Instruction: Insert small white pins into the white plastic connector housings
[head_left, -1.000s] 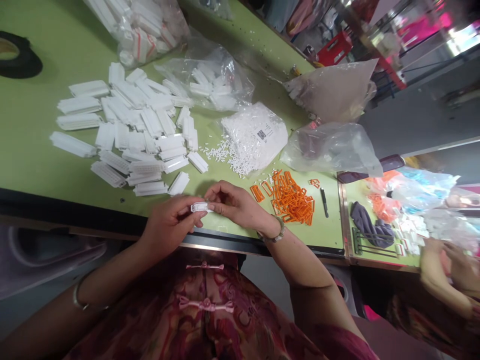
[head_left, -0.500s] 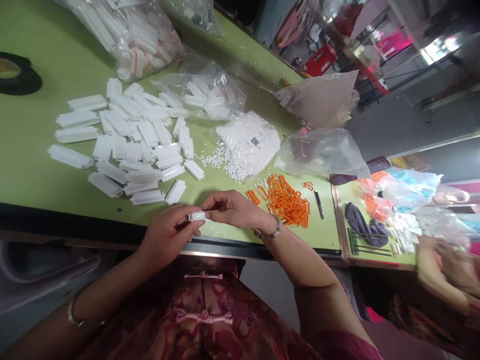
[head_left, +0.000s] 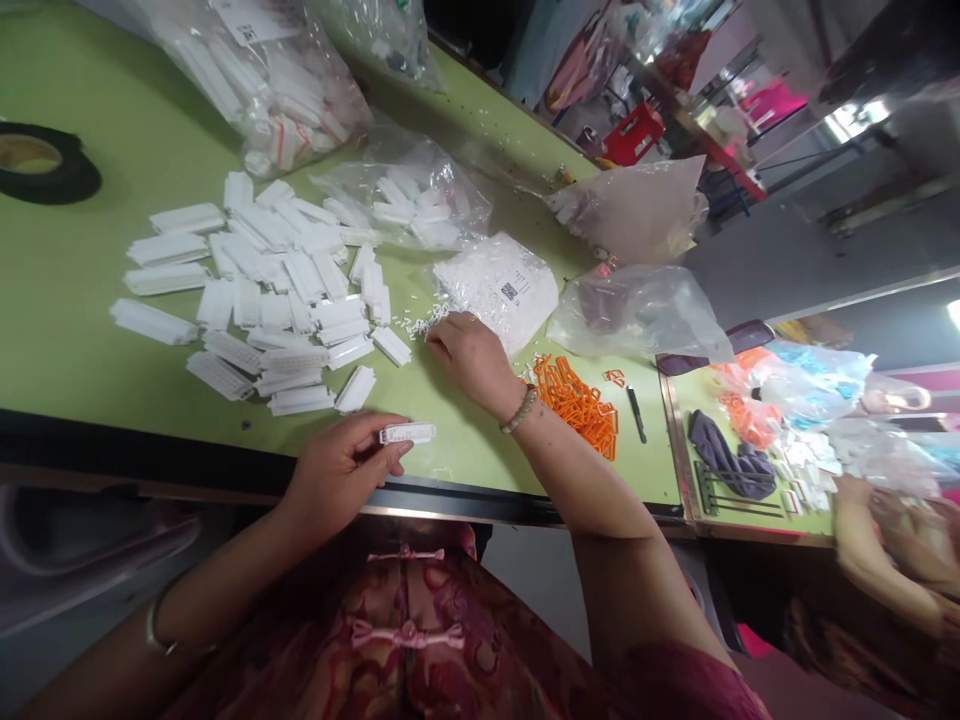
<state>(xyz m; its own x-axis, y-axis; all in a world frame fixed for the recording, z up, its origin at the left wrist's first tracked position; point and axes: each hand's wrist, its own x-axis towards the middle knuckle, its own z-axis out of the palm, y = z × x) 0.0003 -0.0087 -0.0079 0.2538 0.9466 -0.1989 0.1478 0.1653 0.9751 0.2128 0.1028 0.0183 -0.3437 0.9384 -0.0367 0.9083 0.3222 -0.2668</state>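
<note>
My left hand (head_left: 349, 455) pinches a white plastic connector housing (head_left: 409, 432) by its left end, above the table's front edge. The side with small slots faces up. My right hand (head_left: 469, 360) is at the pile of tiny white pins (head_left: 427, 322), beside the clear bag (head_left: 499, 285) they spill from. Its fingertips point down into the pins, and I cannot make out what is between them. A heap of similar white housings (head_left: 277, 270) lies to the left. Orange plastic frames (head_left: 581, 410) are piled right of my right wrist.
A black pen-like tool (head_left: 636, 413) lies right of the orange frames. Clear bags (head_left: 637, 310) stand along the back. A roll of black tape (head_left: 52, 165) is at far left. At the adjoining table on the right, another person's hands (head_left: 885, 520) are near white parts.
My right hand has left the connector housing and moved up and away to the pile of pins. My left hand still holds the housing in about the same place.
</note>
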